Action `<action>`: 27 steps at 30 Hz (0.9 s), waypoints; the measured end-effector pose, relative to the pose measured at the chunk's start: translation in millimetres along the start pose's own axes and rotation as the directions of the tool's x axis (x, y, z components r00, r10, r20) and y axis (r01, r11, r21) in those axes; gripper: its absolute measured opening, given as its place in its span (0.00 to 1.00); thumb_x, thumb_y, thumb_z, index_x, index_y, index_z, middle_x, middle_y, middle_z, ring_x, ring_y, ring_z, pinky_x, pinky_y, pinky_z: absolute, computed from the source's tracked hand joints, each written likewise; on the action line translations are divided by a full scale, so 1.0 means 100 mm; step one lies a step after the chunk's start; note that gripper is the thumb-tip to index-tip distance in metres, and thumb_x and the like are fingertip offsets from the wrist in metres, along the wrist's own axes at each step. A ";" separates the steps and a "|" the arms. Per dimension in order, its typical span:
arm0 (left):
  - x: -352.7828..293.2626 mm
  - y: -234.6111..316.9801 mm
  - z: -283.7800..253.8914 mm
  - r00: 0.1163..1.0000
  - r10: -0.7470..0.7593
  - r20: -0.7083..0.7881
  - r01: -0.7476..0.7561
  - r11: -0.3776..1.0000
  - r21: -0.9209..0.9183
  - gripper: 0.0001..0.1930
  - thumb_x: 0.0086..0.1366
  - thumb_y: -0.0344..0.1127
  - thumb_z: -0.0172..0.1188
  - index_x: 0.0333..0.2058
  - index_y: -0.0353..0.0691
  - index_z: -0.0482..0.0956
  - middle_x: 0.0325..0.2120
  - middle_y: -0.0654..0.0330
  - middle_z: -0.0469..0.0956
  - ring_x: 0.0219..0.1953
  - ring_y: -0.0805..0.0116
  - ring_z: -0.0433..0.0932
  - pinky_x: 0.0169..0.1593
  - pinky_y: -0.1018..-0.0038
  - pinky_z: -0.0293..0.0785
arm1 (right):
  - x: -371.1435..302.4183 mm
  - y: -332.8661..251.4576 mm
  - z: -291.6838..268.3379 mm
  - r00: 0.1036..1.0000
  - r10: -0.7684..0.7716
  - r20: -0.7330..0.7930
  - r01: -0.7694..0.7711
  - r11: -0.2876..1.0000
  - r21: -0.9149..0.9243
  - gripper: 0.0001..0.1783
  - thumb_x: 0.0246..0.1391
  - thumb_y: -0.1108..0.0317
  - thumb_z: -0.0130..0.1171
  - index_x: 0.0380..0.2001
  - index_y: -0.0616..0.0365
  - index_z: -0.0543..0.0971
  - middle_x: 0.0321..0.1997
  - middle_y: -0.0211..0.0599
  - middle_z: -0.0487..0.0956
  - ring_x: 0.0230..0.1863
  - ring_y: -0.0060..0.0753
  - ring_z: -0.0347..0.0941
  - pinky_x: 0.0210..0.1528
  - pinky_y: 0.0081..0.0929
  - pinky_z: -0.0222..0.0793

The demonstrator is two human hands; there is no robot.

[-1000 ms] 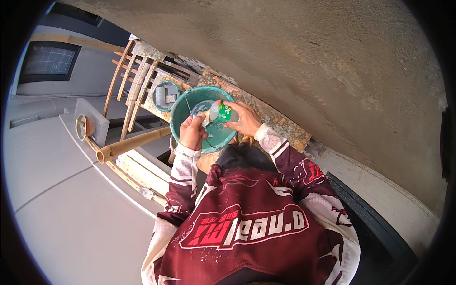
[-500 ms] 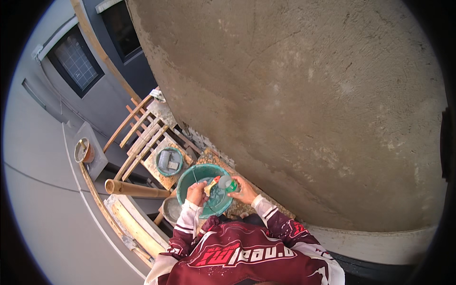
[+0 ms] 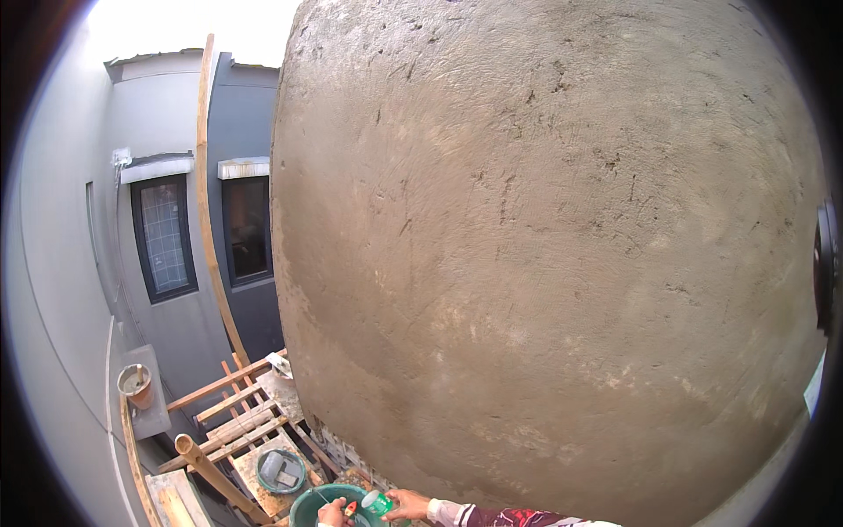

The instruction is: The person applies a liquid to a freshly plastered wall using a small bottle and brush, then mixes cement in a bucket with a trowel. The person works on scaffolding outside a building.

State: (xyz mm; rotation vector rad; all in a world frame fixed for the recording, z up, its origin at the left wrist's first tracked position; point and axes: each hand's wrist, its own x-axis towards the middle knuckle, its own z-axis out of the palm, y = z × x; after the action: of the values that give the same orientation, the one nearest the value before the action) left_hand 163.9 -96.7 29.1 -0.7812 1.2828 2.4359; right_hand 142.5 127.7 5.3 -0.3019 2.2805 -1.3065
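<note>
At the bottom edge of the head view, both my hands are over a large green bucket (image 3: 305, 502). My left hand (image 3: 333, 513) is closed round a small red-and-yellow thing that looks like a paintbrush (image 3: 350, 508); the lower part of the hand is cut off by the frame. In my right hand (image 3: 409, 504) is a green, partly clear plastic bottle (image 3: 378, 502), tilted toward the left hand, its end close to the brush. The bucket's contents are mostly hidden here.
A rough plastered wall (image 3: 544, 263) fills the right side. Left of the bucket, a smaller tub (image 3: 299, 479) with grey tools sits on boards, beside a bamboo pole (image 3: 211, 474) and wooden slats (image 3: 241, 426). An orange-brown pot (image 3: 139, 393) stands on a ledge.
My view has tilted up, so hands and bucket now sit at the bottom edge and more wall shows. Both hands keep hold of the bottle and the brush-like thing.
</note>
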 end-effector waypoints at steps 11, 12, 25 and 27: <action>-0.11 -0.48 -0.16 0.985 -0.156 0.076 0.168 0.966 -0.197 0.10 0.61 0.37 0.53 0.36 0.37 0.76 0.33 0.55 0.77 0.35 0.60 0.76 0.32 0.64 0.78 | -1.67 -5.83 -3.66 0.170 -0.699 -0.695 0.751 0.548 -0.368 0.24 0.49 0.53 0.60 0.36 0.66 0.74 0.26 0.36 0.76 0.22 0.22 0.74 0.22 0.16 0.70; -0.13 -0.46 -0.14 0.984 -0.167 0.058 0.176 0.965 -0.194 0.10 0.61 0.37 0.53 0.36 0.38 0.76 0.33 0.56 0.77 0.35 0.60 0.76 0.32 0.64 0.78 | -1.97 -6.00 -3.84 0.112 -0.653 -0.749 0.743 0.555 -0.373 0.24 0.50 0.52 0.60 0.36 0.65 0.74 0.25 0.35 0.76 0.20 0.18 0.73 0.17 0.12 0.66; -0.13 -0.62 0.15 0.974 -0.191 0.119 0.187 0.981 0.043 0.10 0.62 0.38 0.52 0.38 0.40 0.75 0.34 0.57 0.77 0.36 0.60 0.76 0.32 0.62 0.77 | -1.73 -2.47 -2.37 0.830 -0.230 -0.507 0.364 0.914 0.180 0.28 0.47 0.44 0.61 0.34 0.63 0.77 0.28 0.31 0.76 0.29 0.20 0.70 0.29 0.18 0.64; -0.34 -0.55 0.41 0.959 -0.229 0.166 0.208 0.968 0.138 0.06 0.60 0.35 0.54 0.33 0.40 0.72 0.26 0.60 0.70 0.27 0.65 0.69 0.26 0.66 0.69 | -1.47 -1.47 -1.74 0.921 -0.106 -0.375 0.195 0.958 0.210 0.30 0.45 0.45 0.62 0.40 0.63 0.75 0.35 0.33 0.76 0.34 0.22 0.70 0.34 0.20 0.65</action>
State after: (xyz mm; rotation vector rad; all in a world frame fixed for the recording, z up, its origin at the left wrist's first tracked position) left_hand 203.8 -32.1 30.4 -0.6175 1.1921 2.1778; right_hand 170.9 243.5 248.8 -0.1650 2.3885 -1.8352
